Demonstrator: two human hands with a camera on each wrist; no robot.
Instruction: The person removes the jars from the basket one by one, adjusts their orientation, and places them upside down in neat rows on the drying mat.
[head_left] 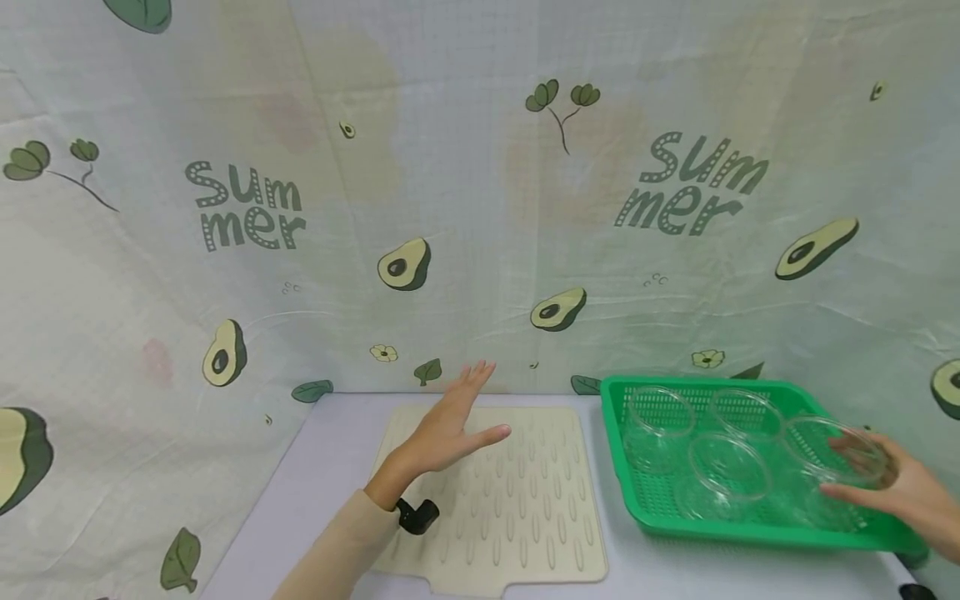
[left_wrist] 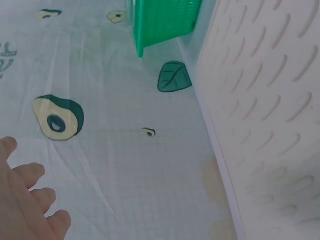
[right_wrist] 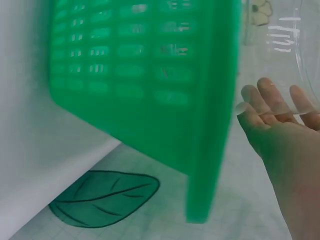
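A green basket point(head_left: 750, 533) stands on the right, a cream ridged mat point(head_left: 517, 500) to its left, the left hand point(head_left: 448, 429) straight-fingered above the mat, the right hand point(head_left: 903, 483) gripping the rightmost clear bowl point(head_left: 813, 450) at the basket's right end.

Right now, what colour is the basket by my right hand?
The basket is green; it shows best in the head view.
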